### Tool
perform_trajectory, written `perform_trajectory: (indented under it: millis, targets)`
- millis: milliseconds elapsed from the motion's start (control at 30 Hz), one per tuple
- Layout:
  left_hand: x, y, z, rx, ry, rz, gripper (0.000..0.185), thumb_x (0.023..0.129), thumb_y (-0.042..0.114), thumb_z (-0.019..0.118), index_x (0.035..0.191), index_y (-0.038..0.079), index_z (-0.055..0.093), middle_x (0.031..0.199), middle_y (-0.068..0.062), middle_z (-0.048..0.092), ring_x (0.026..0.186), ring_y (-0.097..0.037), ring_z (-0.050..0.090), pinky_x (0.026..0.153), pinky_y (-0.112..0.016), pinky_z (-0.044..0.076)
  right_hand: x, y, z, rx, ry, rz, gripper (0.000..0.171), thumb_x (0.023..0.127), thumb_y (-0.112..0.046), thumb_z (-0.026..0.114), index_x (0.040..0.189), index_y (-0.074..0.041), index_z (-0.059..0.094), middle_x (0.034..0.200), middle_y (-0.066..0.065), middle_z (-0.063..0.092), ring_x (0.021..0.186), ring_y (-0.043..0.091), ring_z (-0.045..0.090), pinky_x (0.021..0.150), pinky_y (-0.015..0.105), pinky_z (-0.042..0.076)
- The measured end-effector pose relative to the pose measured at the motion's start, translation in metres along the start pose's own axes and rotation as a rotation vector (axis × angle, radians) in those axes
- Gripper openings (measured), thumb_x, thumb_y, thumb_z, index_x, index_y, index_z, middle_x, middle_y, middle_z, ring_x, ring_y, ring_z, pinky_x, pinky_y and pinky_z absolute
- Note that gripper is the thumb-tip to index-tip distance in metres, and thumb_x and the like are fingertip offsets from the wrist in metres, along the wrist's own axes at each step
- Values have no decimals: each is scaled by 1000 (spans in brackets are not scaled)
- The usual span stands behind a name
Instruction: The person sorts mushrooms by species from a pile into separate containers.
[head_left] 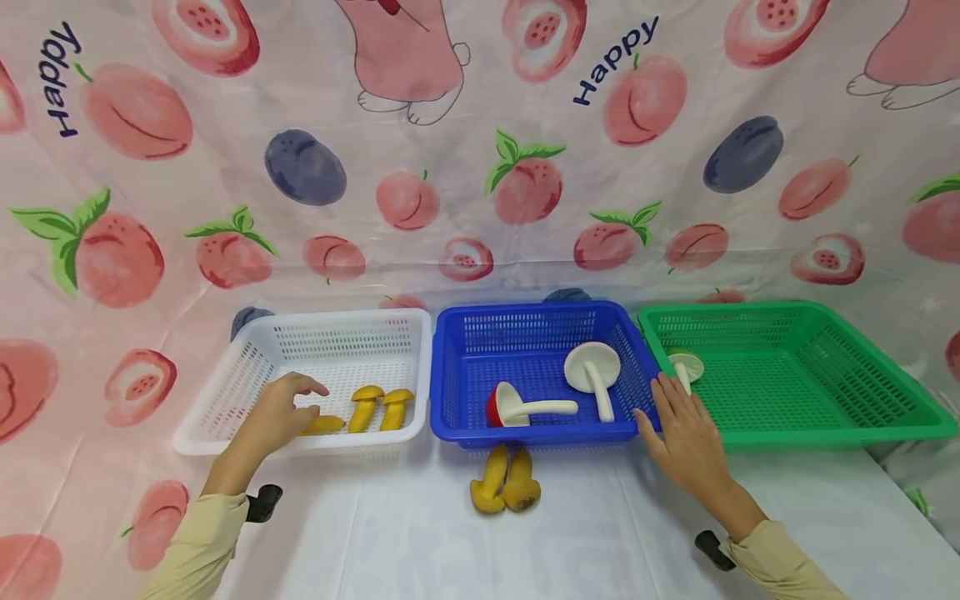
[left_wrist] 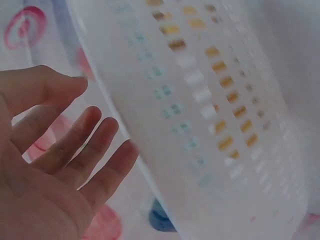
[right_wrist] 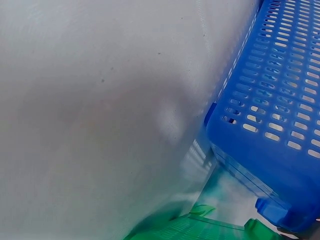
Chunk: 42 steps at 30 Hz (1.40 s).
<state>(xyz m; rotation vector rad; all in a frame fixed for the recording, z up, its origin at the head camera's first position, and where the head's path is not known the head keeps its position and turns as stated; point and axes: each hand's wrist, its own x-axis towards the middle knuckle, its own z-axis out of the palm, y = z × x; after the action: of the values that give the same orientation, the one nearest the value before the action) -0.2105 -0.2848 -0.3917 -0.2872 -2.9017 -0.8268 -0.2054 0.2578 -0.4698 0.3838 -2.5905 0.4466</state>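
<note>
Two printed words can be read, both "Happy", in dark blue on the patterned cloth (head_left: pixel 457 158) behind: one runs steeply at the upper left, one slants upward right of centre.

Left hand (head_left: pixel 281 408): reaches over the near left corner of the white basket (head_left: pixel 337 337), palm inward, thumb and fingers parted and loosely bent, grasping nothing. Right hand (head_left: pixel 688 437): palm down, fingers extended and thumb spread, laid over the adjoining rims of the blue basket (head_left: pixel 517 435) and green basket (head_left: pixel 825 439); unclenched, holding nothing. Each forearm, in a khaki sleeve (head_left: pixel 206 533), comes in from its own lower side.

White basket, left: three yellow toy mushrooms. A partly hidden yellow mushroom (head_left: pixel 324 425) lies just beside the left hand's fingers; two more (head_left: pixel 364 410) sit side by side to its right.

Blue basket, middle: one red-capped mushroom (head_left: pixel 512 407) on its side, stem pointing right; one white-stemmed mushroom (head_left: pixel 592 369), cap underside showing.

Green basket, right: one pale mushroom (head_left: pixel 686 367) by the left wall, near the right hand's fingertips.

White surface (head_left: pixel 420 533): two yellow mushrooms lying together (head_left: pixel 491 483), caps toward the viewer, before the blue basket.
</note>
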Motion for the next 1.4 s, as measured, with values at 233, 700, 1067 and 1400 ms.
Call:
perform_trajectory:
  millis: [233, 700, 1067, 1400]
  targets:
    - [-17, 30, 13, -54, 70, 26, 19, 81, -2, 64, 99, 2, 68, 113, -20, 59, 104, -39, 56, 81, -52, 51, 1, 0, 3, -8, 1, -7, 60, 93, -29, 56, 135, 10, 42, 142, 28, 37, 132, 44, 31, 108, 59, 20]
    - [-42, 57, 32, -122, 210, 68, 24, 76, -7, 67, 97, 4, 68, 107, -14, 63, 90, -30, 60, 76, -47, 54, 0, -2, 2, 8, -2, -3, 59, 94, -30, 54, 136, 10, 41, 143, 28, 36, 132, 44, 31, 110, 56, 17]
    - [-49, 77, 51, -164, 252, 94, 28, 73, -6, 72, 99, 5, 69, 106, -9, 64, 103, -28, 58, 75, -40, 55, -1, 1, 0, 11, 19, -3, 58, 94, -29, 54, 135, 10, 42, 142, 28, 38, 131, 46, 32, 109, 58, 20]
    - [-62, 94, 70, -236, 203, 53, 30, 74, -2, 73, 100, 13, 68, 110, -3, 64, 100, -23, 59, 77, -38, 55, -1, 2, 2, 1, 14, -5, 59, 92, -27, 57, 135, 10, 42, 142, 28, 38, 131, 45, 33, 109, 57, 19]
